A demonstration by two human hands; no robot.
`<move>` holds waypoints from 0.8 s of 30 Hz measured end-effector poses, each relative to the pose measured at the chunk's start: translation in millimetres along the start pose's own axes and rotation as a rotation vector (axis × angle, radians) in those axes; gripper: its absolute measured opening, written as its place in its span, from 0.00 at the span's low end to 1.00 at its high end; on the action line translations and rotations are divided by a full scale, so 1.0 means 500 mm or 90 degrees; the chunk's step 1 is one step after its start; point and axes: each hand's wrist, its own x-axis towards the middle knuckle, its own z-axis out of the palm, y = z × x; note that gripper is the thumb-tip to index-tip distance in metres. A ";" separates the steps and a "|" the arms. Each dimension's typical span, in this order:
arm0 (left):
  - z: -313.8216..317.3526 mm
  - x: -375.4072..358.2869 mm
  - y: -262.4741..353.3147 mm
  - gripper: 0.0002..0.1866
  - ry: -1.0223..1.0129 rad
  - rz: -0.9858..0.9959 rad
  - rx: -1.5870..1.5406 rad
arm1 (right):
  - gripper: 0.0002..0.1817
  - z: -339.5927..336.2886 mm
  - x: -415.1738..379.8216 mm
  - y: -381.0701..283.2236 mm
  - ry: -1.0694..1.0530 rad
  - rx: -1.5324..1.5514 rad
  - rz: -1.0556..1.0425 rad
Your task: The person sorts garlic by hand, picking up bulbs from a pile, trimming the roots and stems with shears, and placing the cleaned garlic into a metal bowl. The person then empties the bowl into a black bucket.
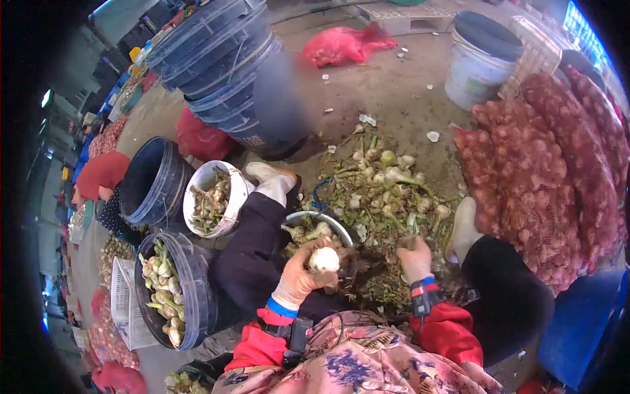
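Note:
My left hand, gloved, is closed round a peeled white garlic bulb, held above a round tub with more bulbs in it. My right hand is off to the right, fingers curled together at the near edge of the heap; what they hold, if anything, I cannot make out. Untrimmed garlic with green stalks lies in a loose heap on the floor beyond both hands. Stalk scraps and trimmings cover the ground between the hands.
At left stand a black bucket of garlic, a white bucket of stalky pieces, a dark bucket and stacked tubs. Full red mesh sacks line the right, near a white pail. A person sits far left.

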 end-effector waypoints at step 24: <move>-0.089 0.071 -0.145 0.45 0.223 0.073 0.650 | 0.12 0.022 -0.031 -0.030 0.027 0.120 0.202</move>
